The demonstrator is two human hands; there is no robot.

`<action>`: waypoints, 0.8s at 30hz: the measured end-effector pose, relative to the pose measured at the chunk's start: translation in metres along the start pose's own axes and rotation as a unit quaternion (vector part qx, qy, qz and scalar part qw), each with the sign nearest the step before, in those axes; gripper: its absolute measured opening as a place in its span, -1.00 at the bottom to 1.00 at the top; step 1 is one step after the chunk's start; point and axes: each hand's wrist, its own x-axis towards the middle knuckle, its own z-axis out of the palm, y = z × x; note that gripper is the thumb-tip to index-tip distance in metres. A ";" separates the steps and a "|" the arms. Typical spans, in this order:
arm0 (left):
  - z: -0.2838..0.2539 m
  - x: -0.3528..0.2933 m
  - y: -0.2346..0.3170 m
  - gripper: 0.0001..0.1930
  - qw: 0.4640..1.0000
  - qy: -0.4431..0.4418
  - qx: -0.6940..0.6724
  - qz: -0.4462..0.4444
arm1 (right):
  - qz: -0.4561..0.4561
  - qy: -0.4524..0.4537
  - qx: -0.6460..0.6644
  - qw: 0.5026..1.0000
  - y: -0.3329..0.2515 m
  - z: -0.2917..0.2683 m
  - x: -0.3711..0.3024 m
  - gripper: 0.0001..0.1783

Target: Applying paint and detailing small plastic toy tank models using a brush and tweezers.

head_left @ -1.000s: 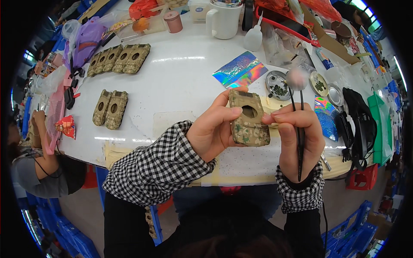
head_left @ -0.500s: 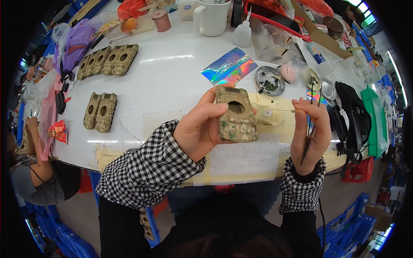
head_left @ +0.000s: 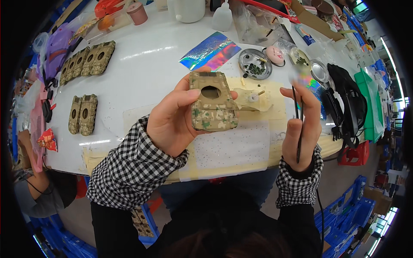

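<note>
Right hand (head_left: 309,122) has loosened, frame right, but holds tweezers (head_left: 299,144); left hand (head_left: 170,116) holds tank hull (head_left: 214,115); probably handling step, next needing steadiness.

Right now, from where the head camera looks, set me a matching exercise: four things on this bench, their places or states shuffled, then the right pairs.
Column one
1. Lone camouflage shell
2. Black tweezers
3. Round metal dish
4. White squeeze bottle

Column two
A. Holding small dark green pieces
B. Standing right of the white mug
C. In the left hand
D. In the right hand

Pairs: 1-C, 2-D, 3-A, 4-B
</note>
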 end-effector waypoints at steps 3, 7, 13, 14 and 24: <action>0.000 0.000 0.000 -0.38 1.000 0.001 -0.002 0.000 | 0.085 0.002 0.109 0.990 -0.005 -0.006 -0.020 -0.51; -0.002 0.000 -0.002 -0.37 1.000 0.007 0.001 -0.005 | 0.220 -0.054 0.208 0.951 -0.007 -0.015 -0.042 -0.65; -0.001 0.001 -0.001 -0.37 1.000 0.010 0.013 -0.009 | 0.341 -0.053 0.339 0.875 -0.002 -0.003 -0.054 -0.82; 0.000 0.001 -0.001 -0.37 1.000 0.010 0.014 -0.002 | 0.341 -0.034 0.348 0.873 -0.002 0.000 -0.054 -0.86; 0.000 0.001 -0.002 -0.38 1.000 -0.004 0.016 0.001 | 0.332 -0.050 0.284 0.898 0.003 0.006 -0.059 -0.90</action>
